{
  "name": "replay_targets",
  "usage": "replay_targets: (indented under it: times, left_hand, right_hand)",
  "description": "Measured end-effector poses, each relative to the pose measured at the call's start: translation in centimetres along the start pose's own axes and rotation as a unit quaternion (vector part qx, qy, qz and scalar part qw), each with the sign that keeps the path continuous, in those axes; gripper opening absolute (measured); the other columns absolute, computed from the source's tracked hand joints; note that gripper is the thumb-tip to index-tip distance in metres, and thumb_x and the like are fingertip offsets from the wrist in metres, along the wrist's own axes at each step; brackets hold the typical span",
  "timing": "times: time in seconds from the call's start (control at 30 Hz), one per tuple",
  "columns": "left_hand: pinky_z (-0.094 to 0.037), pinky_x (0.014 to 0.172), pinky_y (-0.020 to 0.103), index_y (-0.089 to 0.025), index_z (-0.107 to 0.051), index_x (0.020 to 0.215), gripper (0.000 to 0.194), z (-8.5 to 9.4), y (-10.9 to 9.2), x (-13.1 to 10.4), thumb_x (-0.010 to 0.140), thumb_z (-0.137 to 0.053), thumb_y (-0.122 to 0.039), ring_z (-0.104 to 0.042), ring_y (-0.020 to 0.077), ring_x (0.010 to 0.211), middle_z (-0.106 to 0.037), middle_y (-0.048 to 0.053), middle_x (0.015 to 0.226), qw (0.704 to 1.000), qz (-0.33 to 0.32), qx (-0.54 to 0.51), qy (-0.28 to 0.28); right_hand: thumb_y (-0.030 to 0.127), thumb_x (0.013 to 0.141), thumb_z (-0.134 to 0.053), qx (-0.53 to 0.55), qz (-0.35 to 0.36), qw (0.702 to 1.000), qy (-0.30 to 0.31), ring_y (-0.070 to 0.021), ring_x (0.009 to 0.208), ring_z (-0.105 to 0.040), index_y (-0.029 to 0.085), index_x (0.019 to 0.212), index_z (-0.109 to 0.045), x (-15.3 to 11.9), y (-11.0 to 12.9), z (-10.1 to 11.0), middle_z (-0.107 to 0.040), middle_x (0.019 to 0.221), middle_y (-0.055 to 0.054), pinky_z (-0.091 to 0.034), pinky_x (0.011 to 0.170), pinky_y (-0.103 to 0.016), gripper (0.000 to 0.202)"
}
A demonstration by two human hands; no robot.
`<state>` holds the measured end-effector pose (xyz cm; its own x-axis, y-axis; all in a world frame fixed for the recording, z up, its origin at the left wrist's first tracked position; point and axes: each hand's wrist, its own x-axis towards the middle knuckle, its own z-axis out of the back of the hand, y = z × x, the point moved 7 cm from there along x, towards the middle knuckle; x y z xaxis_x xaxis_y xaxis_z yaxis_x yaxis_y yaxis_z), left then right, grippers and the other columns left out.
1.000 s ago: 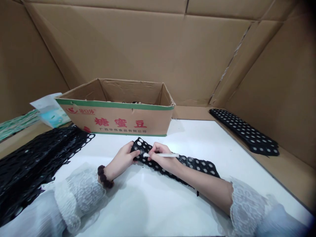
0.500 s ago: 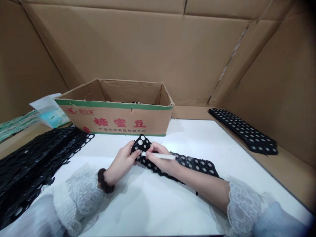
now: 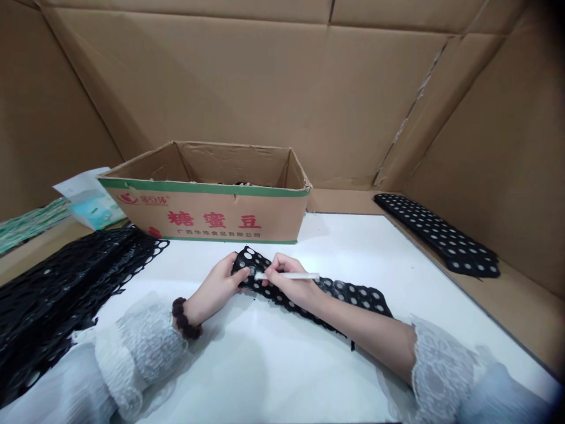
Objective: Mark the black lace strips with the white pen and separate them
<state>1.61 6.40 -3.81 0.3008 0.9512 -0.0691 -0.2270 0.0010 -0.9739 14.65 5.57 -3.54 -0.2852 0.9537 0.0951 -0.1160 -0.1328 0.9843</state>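
Observation:
A black strip with rows of pale round spots (image 3: 353, 292) lies slantwise on the white table, its far left end lifted a little. My left hand (image 3: 219, 282) grips that end, thumb on top and fingers underneath. Between the thumb and fingers of my right hand (image 3: 291, 281) is a slim white pen-like stick (image 3: 302, 275). Its tip meets the strip or hovers just above it, close to my left thumb; which one, I cannot tell. My right forearm hides part of the strip.
An open cardboard box (image 3: 207, 212) stands behind my hands, dark bits inside. Black perforated sheets (image 3: 57, 288) are heaped at the left, near a tissue pack (image 3: 95, 206). More spotted black strips (image 3: 436, 235) lie at the right. Cardboard walls (image 3: 265, 88) surround the table (image 3: 212, 365).
The strip's held end has tipped down and slightly left with my left hand. My right hand has shifted slightly right, and the white stick lies flatter.

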Motion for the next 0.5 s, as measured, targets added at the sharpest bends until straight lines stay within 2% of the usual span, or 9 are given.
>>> replay_targets:
  times: [0.17,0.27,0.33,0.4,0.5]
  left_hand:
    - [-0.041,0.054,0.023,-0.016,-0.047,0.086,0.018,0.2,-0.5,-0.6,0.076,-0.049,-0.031,-0.049,0.0138,0.063,-0.053,0.000,0.074,0.997,-0.024,0.063,-0.026]
    - [-0.038,0.054,0.022,-0.018,-0.047,0.080,0.013,0.1,-1.2,-1.3,0.076,-0.050,-0.030,-0.048,0.0139,0.059,-0.051,-0.002,0.068,0.992,-0.042,0.107,-0.047]
    - [-0.037,0.053,0.022,-0.019,-0.046,0.077,0.012,0.1,-1.6,-1.5,0.075,-0.050,-0.030,-0.047,0.0138,0.058,-0.051,-0.002,0.065,0.989,-0.051,0.130,-0.053]
    - [-0.037,0.052,0.022,-0.019,-0.046,0.079,0.013,0.1,-1.8,-1.4,0.076,-0.050,-0.030,-0.047,0.0135,0.057,-0.051,-0.002,0.066,0.987,-0.060,0.138,-0.048]
    - [-0.039,0.049,0.021,-0.018,-0.046,0.083,0.016,0.3,-1.5,-0.7,0.076,-0.050,-0.032,-0.048,0.0118,0.056,-0.051,-0.002,0.069,0.994,-0.047,0.094,-0.016]
  right_hand:
    - [0.033,0.079,-0.047,-0.036,0.017,0.999,0.032,-0.0100,0.059,-0.050,0.020,0.072,-0.042,-0.3,0.5,-0.6,-0.057,0.068,0.002,-0.037,0.054,-0.021,0.016]
    - [0.031,0.076,-0.050,-0.118,0.049,0.991,0.050,-0.0091,0.054,-0.044,0.020,0.070,-0.042,-0.5,1.1,-1.2,-0.050,0.059,0.005,-0.034,0.053,-0.021,0.015]
    - [0.029,0.074,-0.051,-0.131,0.058,0.988,0.050,-0.0090,0.054,-0.043,0.020,0.070,-0.042,-0.4,1.3,-1.3,-0.048,0.056,0.006,-0.033,0.053,-0.021,0.013]
    - [0.026,0.073,-0.051,-0.082,0.049,0.995,0.030,-0.0093,0.055,-0.045,0.020,0.068,-0.042,-0.2,1.2,-0.9,-0.050,0.059,0.005,-0.035,0.054,-0.021,0.012]
    - [0.020,0.073,-0.046,0.024,0.017,1.000,-0.002,-0.0108,0.059,-0.051,0.019,0.063,-0.042,0.2,0.8,0.1,-0.055,0.059,0.003,-0.039,0.060,-0.024,0.011]
